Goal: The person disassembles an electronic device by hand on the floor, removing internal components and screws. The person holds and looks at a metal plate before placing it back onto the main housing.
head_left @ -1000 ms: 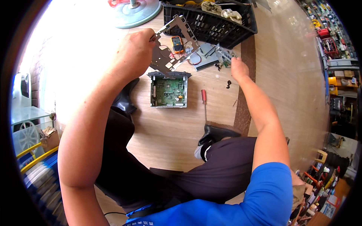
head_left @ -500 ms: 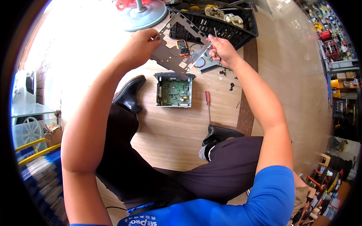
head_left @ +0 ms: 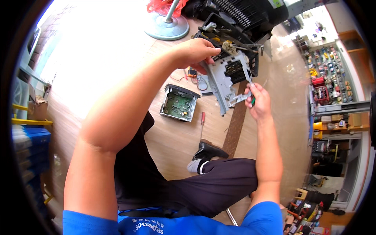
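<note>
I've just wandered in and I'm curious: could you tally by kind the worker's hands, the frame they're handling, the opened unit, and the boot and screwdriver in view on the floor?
Hands: 2 (left hand, right hand)
Metal frame: 1
Opened unit: 1
Black boot: 1
Red-handled screwdriver: 1
Total: 6

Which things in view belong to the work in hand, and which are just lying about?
Likely part of the work:
- metal plate, in the left hand
- green-handled tool, apparently, in the right hand
- open unit
- red screwdriver, close by

Apparently just lying about:
- round stand
- red bag
- black crate
</note>
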A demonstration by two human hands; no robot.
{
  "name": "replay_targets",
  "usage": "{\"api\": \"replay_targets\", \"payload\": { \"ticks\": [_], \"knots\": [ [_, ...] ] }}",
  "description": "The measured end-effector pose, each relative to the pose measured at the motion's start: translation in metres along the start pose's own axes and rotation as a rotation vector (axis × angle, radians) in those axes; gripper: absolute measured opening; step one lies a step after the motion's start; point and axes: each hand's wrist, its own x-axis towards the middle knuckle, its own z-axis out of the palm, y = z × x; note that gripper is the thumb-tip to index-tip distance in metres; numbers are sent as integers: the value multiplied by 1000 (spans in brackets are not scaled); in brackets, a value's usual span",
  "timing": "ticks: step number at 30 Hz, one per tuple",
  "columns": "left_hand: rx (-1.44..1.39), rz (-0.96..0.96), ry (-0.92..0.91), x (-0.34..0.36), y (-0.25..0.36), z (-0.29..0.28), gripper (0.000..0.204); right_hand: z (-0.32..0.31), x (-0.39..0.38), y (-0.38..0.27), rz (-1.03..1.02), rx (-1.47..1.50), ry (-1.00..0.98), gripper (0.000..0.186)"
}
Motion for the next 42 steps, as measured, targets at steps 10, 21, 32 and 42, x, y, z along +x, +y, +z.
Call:
{"api": "replay_targets", "payload": {
  "ticks": [10, 21, 32, 42],
  "knots": [
    [-30, -194, -34, 4, -9, 12, 45, 19, -56, 6, -199, 128, 235, 18],
    [229, -101, 25, 19, -23, 15, 24, 22, -11, 15, -146, 17, 185, 19],
    [129, 145, 418, 34, -33, 7, 59, 39, -3, 25, -395, -371, 24, 18],
    [-221, 51, 131, 31, -40, 22, 36, 47, -17, 31, -280, -139, 98, 22]
  ]
}}
